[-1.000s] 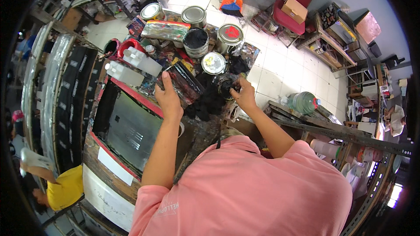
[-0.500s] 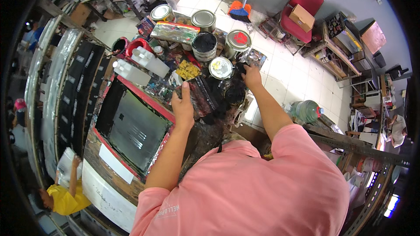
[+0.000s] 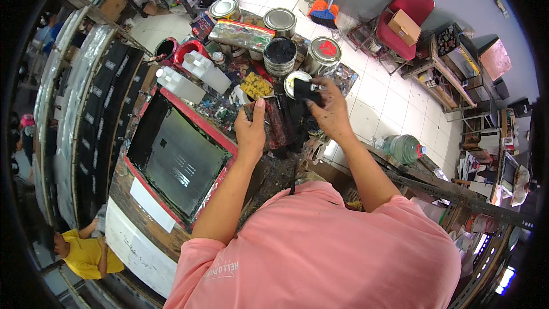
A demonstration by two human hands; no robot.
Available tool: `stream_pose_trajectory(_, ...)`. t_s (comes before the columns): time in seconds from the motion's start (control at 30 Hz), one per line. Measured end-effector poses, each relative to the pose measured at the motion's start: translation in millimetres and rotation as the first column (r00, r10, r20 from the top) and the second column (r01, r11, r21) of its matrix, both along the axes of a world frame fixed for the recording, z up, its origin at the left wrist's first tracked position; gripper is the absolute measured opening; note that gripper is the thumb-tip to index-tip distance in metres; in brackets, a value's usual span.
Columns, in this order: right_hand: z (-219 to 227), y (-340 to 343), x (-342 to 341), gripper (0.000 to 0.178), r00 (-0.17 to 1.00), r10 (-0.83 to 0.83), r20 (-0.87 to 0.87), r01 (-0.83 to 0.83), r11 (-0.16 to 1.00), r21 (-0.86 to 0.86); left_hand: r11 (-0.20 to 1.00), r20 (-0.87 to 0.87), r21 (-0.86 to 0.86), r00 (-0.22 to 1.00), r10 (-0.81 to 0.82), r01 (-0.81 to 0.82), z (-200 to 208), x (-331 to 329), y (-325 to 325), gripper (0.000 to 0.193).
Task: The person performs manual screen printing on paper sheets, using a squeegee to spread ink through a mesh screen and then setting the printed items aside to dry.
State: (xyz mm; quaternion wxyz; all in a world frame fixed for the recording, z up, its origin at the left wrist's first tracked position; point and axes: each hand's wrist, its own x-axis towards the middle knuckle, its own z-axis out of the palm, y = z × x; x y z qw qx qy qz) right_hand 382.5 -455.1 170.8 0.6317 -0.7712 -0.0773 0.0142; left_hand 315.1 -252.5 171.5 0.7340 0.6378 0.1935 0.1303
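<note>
My left hand (image 3: 251,131) is closed on the near end of an ink-stained, reddish-brown squeegee (image 3: 276,121), thumb on top. My right hand (image 3: 333,113) pinches a small flat black scraper (image 3: 306,90), coated in ink, just right of the squeegee. The scraper partly covers a white-topped tin (image 3: 291,79) behind it. Black ink darkens the squeegee's right side, and its lower edge is hard to make out. On the table to the left lies a red-rimmed printing screen (image 3: 214,126) with dark mesh.
Behind my hands stand an open pot of black ink (image 3: 280,52), a tin with a red-marked lid (image 3: 325,51) and white plastic jugs (image 3: 207,73). A yellow sponge (image 3: 256,86) lies among them. Right of the table is a large water bottle (image 3: 400,147). A person in yellow (image 3: 91,254) is at the left.
My right hand has risen from beside the tins and moved in toward the squeegee, bringing the black scraper into clear view. The squeegee has turned slightly in my left hand.
</note>
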Motion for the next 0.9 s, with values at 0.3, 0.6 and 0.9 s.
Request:
stream_pose_trajectory(0.3, 46, 60, -12, 0.032, 0.982, 0.179, 0.058, -0.172, 0.979, -0.113, 0.992, 0.005, 0.009, 0.992, 0.126, -0.126, 5, -16, 28, 0.039)
stream_pose_trajectory(0.6, 47, 116, -17, 0.020, 0.940, 0.259, 0.223, -0.267, 0.964, 0.004, 0.943, -0.022, -0.255, 0.977, 0.214, -0.212, 39, -48, 49, 0.037)
stream_pose_trajectory(0.9, 40, 124, -61, 0.018, 0.937, 0.301, 0.180, -0.289, 0.953, -0.091, 0.862, -0.166, -0.301, 0.912, 0.375, -0.409, 28, -67, 66, 0.049)
